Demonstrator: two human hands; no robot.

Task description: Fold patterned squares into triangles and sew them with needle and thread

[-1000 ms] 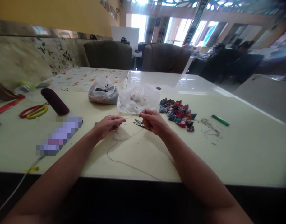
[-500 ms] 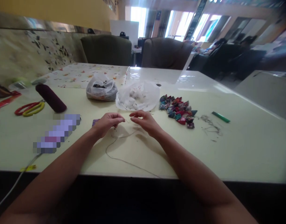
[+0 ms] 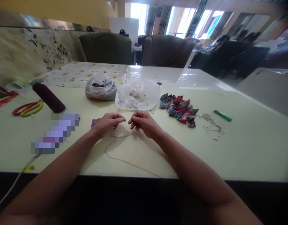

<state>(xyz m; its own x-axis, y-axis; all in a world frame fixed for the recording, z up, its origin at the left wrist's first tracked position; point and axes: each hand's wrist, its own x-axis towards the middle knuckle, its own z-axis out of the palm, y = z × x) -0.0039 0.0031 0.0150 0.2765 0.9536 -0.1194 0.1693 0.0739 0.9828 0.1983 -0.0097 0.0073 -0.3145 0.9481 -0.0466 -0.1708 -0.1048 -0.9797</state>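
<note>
My left hand point(image 3: 108, 122) is closed in a pinch, thumb against forefinger; anything between the fingertips is too small to make out. Just across from it, my right hand point(image 3: 144, 122) also pinches, its fingers curled, with the tips of both hands slightly apart. A thin thread point(image 3: 125, 162) runs up toward my right fingers, loops under the hands and trails to the table's front edge. Partly hidden behind my left wrist lies a small purple patterned piece point(image 3: 95, 122), perhaps cloth.
Beyond my hands stand a white plastic bag of fluffy stuffing point(image 3: 138, 95) and a tied plastic bag point(image 3: 100, 89). Folded cloth pieces point(image 3: 179, 109), thread scraps point(image 3: 212, 125) and a green stick point(image 3: 222, 115) lie right. Scissors point(image 3: 28, 109), a dark case point(image 3: 48, 97) and a blurred-out lilac object point(image 3: 57, 134) lie left.
My right fingers have closed and curled, where before they were more stretched out. A fine strand showed between the hands earlier. The view has shifted slightly.
</note>
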